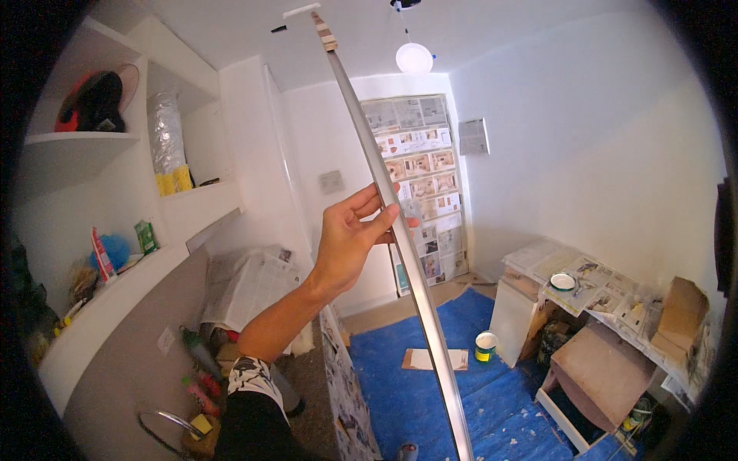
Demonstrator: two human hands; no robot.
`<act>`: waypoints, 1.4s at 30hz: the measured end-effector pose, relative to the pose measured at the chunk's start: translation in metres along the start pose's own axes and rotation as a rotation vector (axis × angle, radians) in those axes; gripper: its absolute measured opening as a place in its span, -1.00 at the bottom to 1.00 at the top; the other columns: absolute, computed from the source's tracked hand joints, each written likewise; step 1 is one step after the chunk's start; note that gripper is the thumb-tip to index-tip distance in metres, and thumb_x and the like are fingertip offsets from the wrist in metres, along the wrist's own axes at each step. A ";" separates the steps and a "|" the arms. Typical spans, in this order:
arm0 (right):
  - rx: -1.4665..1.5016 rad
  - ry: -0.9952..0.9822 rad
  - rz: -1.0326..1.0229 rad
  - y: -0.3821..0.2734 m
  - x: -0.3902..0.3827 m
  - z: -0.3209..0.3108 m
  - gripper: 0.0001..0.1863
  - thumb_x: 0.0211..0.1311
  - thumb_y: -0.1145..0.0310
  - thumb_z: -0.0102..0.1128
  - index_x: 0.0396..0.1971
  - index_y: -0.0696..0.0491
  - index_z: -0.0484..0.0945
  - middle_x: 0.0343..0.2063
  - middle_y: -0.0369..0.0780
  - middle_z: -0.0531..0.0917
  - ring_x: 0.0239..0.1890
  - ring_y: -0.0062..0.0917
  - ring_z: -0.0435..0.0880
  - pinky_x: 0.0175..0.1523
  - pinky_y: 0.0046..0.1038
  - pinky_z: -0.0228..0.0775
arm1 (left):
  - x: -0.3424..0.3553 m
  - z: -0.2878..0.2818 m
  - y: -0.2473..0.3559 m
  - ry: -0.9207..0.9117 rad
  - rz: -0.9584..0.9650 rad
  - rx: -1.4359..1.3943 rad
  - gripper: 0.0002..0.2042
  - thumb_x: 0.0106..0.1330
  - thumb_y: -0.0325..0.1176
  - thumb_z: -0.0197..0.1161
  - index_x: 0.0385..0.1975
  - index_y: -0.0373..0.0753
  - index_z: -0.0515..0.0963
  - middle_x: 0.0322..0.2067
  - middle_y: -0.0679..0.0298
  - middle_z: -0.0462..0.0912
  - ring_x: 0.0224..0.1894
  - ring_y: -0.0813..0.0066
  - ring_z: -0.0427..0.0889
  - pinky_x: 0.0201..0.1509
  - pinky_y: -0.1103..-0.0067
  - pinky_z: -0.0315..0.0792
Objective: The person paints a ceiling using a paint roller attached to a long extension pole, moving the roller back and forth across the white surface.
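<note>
The room had white walls (584,146), and a blue sheet (384,384) lay down low. A long grey pole (424,303) was in the middle. Its long way slanted from the top, a bit left, to the bottom, a bit right. The left hand (346,242) was on it. Its grip pinched the pole between thumb and fingers. From the grip, one part went up to a stripy tip (326,34); the other went down out of sight. The right hand could not be seen, so I cannot tell what it did.

The tip was up by the ceiling (507,31), but I cannot tell if they touched. A round white light (415,58) was to the right of the tip, the thing most in the way. Shelves (84,140) stood on the left. Down right were an open paint can (485,346) and a worktop (538,261) with newspaper on it.
</note>
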State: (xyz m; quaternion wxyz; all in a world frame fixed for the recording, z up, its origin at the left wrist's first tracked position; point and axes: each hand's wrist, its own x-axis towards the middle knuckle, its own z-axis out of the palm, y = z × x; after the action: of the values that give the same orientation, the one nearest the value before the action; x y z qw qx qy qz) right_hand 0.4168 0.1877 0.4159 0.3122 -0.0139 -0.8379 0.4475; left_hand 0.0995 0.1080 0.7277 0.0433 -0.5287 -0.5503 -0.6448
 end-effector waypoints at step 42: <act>0.082 0.048 -0.168 0.123 0.470 0.187 -0.48 0.20 0.50 -0.05 0.21 0.00 0.21 -0.73 -0.05 0.48 -0.71 -0.33 0.53 -0.55 -0.40 0.34 | 0.337 -0.270 -0.277 0.185 -0.080 0.135 -0.65 0.14 -0.51 0.10 -0.12 -0.63 0.36 -0.22 -0.04 0.53 -0.24 0.20 0.63 -0.20 0.48 0.57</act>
State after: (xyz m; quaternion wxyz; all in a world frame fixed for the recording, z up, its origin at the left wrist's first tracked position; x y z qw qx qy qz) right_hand -0.0930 0.2648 0.4868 0.3689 0.0586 -0.8094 0.4531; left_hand -0.3957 0.1890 0.8345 0.1036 -0.4405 -0.6068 -0.6535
